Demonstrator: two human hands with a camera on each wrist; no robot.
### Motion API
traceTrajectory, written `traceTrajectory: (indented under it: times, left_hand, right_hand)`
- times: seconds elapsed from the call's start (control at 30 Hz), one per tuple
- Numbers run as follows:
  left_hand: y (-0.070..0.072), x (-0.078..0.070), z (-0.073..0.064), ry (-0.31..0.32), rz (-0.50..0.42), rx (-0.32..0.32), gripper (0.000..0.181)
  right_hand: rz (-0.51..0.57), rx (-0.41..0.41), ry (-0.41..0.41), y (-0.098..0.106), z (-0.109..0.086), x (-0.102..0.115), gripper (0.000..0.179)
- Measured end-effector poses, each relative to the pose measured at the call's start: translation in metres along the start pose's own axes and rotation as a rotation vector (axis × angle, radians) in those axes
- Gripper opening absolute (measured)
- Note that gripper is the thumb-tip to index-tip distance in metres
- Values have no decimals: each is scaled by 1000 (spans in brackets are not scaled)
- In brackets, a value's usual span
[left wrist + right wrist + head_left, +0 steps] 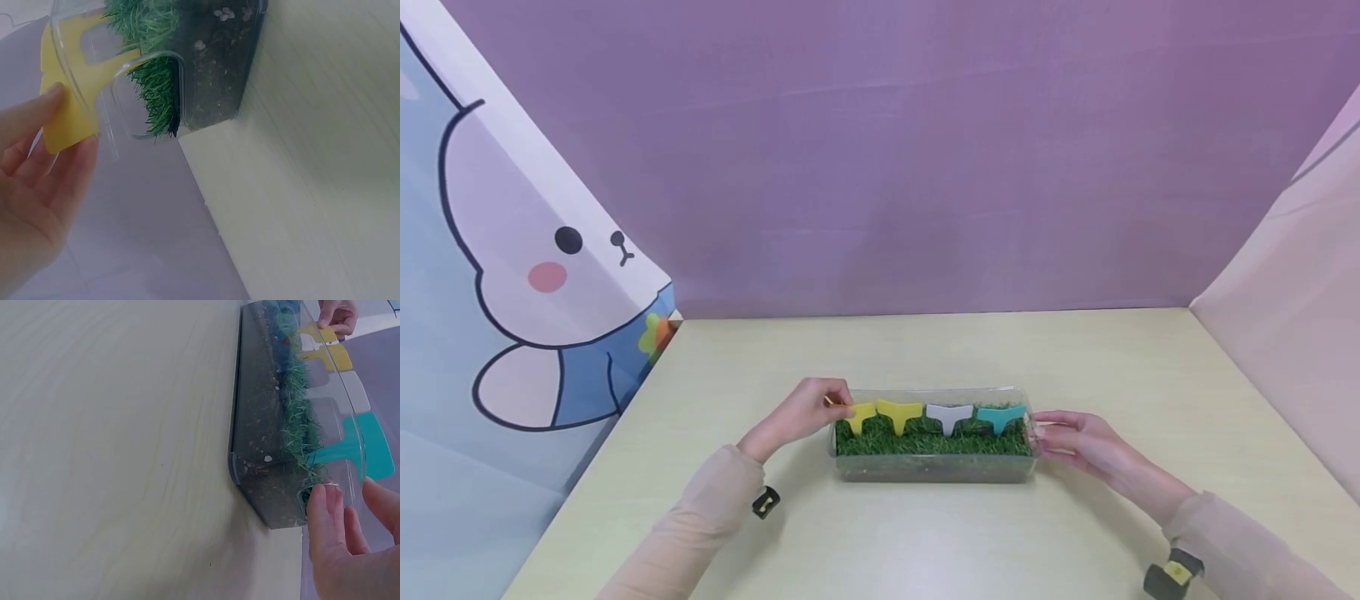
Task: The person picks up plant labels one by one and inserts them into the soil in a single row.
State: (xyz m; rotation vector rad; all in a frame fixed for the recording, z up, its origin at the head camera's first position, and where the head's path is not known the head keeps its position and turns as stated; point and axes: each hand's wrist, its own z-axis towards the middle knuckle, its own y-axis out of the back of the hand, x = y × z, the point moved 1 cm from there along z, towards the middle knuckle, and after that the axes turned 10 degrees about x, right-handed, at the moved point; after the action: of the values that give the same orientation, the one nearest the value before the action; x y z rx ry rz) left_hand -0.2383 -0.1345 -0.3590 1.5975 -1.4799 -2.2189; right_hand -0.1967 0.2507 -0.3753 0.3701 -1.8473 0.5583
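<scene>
A clear plastic box (936,472) stands on the table, with dark soil visible through its walls and green artificial grass (917,445) on top. My left hand (808,408) pinches the leftmost yellow T-shaped plant label (72,69) at the box's left end, thumb on one face and fingers behind. Another yellow label (900,414), a white label (950,417) and a teal label (1000,417) stand upright in a row in the grass. At the right end, my right hand (1093,450) holds the box by its end wall, fingertips at the handle cutout and thumb near the rim.
The pale wooden table (925,542) extends around the box on every side. A purple cloth backdrop (880,167) hangs behind it. On the left hangs a cloth printed with a cartoon animal (512,233), and on the right a pale pink cloth (1300,292).
</scene>
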Motion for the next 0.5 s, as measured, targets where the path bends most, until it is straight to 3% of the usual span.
traceTrajectory:
  times: [0.33, 0.5]
  left_hand:
    - [-1, 1, 1, 42, 1, -12, 4]
    - [-2, 1, -1, 45, 2, -28, 20]
  right_hand:
    - [-125, -67, -7, -2, 0, 1, 52]
    - [-275, -113, -6, -3, -1, 3, 49]
